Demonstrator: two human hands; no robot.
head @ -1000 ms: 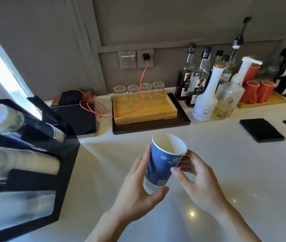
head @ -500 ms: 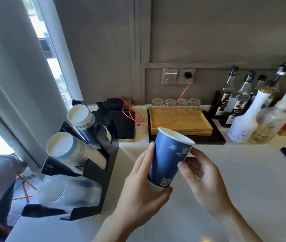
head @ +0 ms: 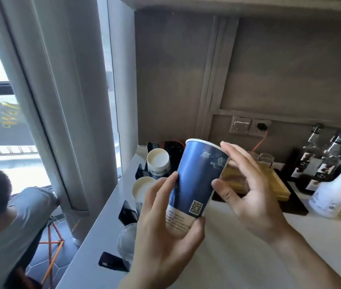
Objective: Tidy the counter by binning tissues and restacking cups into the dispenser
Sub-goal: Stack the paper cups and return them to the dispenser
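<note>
A tall blue paper cup [head: 196, 180] with a white rim and a QR code near its base is held upright, tilted slightly, above the white counter [head: 259, 257]. My left hand [head: 165, 232] grips its lower half from below. My right hand [head: 248, 197] touches the cup's right side with thumb and fingertips, the other fingers spread. Behind the cup, at the counter's left end, stands the black cup dispenser [head: 128, 211] with stacks lying in it: a blue-and-white stack [head: 158, 161], a white stack [head: 142, 187] and clear plastic cups [head: 126, 243]. No tissues are in view.
A wooden tray on a black tray [head: 280, 190] with small glasses sits behind my right hand. Syrup bottles [head: 315, 159] and a white pump bottle [head: 336, 192] stand at the right. A person [head: 3, 215] sits below the counter's left edge by the window.
The view has swung left and up, so the dispenser now lies behind the cup. Both hands have lifted the cup higher and carried it toward the dispenser.
</note>
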